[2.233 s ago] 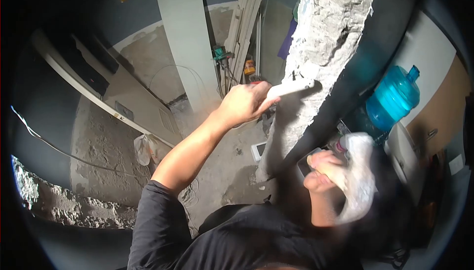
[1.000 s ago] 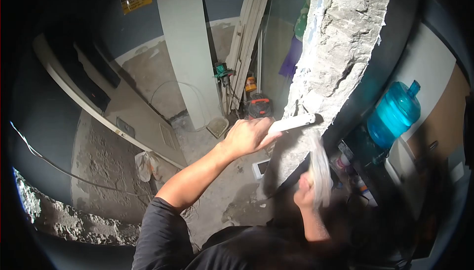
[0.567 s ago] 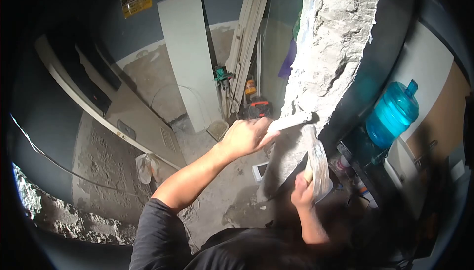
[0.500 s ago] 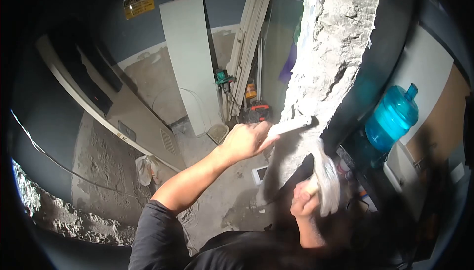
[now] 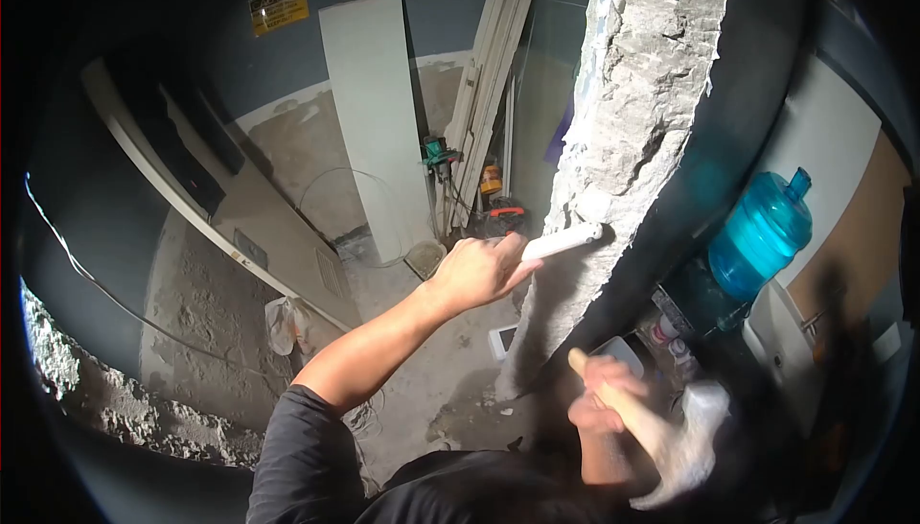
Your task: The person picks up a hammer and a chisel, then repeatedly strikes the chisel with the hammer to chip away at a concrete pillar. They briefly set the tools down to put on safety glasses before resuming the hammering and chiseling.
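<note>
My left hand (image 5: 479, 275) is closed around a pale, rod-like chisel (image 5: 563, 240). The chisel's far end overlaps the rough, broken wall edge (image 5: 652, 93), a tall strip of bare grey masonry under bright light. Lower down and to the right, my right hand (image 5: 609, 395) grips the wooden handle of a claw hammer (image 5: 654, 433). The hammer's pale head (image 5: 704, 428) points right, away from the wall edge, and is smeared by motion.
A blue water jug (image 5: 762, 236) stands on a dark surface at right. Behind are a leaning white board (image 5: 374, 121), long planks (image 5: 494, 83), a green power tool (image 5: 439, 152) and a door (image 5: 249, 208). Cable runs along the left wall.
The hammer has swung from near the wall edge down and to the right, its head now turned outward. My left hand and the chisel stay almost in place.
</note>
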Demonstrator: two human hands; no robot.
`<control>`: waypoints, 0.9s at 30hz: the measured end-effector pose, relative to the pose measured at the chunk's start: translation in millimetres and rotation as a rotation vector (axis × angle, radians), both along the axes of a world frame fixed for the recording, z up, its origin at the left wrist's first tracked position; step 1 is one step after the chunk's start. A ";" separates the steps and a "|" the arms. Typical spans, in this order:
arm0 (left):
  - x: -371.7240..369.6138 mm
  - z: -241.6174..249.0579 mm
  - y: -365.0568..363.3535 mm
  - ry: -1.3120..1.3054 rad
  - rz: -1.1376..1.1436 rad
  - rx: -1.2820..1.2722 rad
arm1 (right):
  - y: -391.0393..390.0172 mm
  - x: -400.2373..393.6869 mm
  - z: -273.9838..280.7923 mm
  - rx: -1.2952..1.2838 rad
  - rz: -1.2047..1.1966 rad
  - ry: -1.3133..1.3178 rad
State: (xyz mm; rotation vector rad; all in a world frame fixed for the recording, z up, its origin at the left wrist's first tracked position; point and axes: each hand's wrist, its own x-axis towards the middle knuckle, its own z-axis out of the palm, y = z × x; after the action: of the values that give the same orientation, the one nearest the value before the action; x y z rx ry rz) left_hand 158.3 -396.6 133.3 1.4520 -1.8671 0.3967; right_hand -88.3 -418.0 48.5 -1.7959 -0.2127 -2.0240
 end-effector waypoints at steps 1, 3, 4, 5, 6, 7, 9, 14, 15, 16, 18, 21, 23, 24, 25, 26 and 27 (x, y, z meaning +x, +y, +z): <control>-1.5 0.3 0.4 -0.007 0.007 0.006 | -9.5 9.2 -9.9 -0.019 -0.086 -0.019; -0.9 -1.2 -0.5 -0.011 0.021 0.025 | -21.3 -1.0 -69.4 0.626 -0.355 0.605; 0.3 -0.4 0.0 -0.022 0.035 0.049 | -11.5 -1.3 -64.1 0.746 -0.297 0.561; 0.4 2.2 0.3 -0.040 0.031 0.047 | -2.9 1.9 -54.8 0.863 -0.234 0.504; -0.4 3.6 -0.3 -0.027 0.027 0.018 | 4.8 -2.4 -41.1 0.818 -0.133 0.456; -2.6 0.4 0.3 -0.003 0.019 0.003 | 16.2 -9.4 -31.3 0.785 -0.036 0.419; -3.8 -5.3 -3.1 0.019 0.028 -0.002 | 18.7 -5.9 -27.2 0.464 -0.080 0.174; -5.4 -5.1 -1.4 0.001 0.043 0.010 | 11.1 -25.9 17.4 0.088 0.188 0.062; -4.7 -5.3 -1.8 0.004 0.043 0.011 | 2.8 -23.3 15.4 0.090 0.188 0.065; -3.4 -5.7 -1.8 -0.019 0.049 0.026 | -10.7 -18.8 5.9 0.034 0.034 0.139; -3.8 -6.2 -0.6 -0.037 0.055 0.042 | -31.4 -2.5 -56.5 0.193 -0.502 0.226; -3.3 -1.9 -0.4 -0.074 0.087 0.061 | -8.3 -3.7 -37.6 0.795 -0.130 0.497; -2.1 -3.9 -1.1 -0.001 0.040 0.043 | 2.2 -12.6 -28.2 0.720 -0.033 0.378; -2.3 -5.2 -1.1 0.001 0.040 0.046 | 8.0 -5.9 -25.8 0.641 -0.055 0.160; -2.5 -5.3 -1.1 0.002 0.054 0.058 | 2.2 -7.8 -4.5 0.295 -0.173 0.120; -2.7 -5.4 -0.8 0.002 0.068 0.071 | 8.3 -7.2 -0.2 0.330 -0.011 -0.030; -3.1 -5.2 -0.4 0.002 0.069 0.072 | 13.8 -5.1 1.6 0.362 0.153 -0.182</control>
State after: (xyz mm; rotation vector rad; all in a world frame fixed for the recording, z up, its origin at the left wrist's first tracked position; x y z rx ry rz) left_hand 155.2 -397.0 128.1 1.5680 -1.8502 0.3644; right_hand -93.4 -404.2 50.1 -1.3375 -0.0308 -1.9688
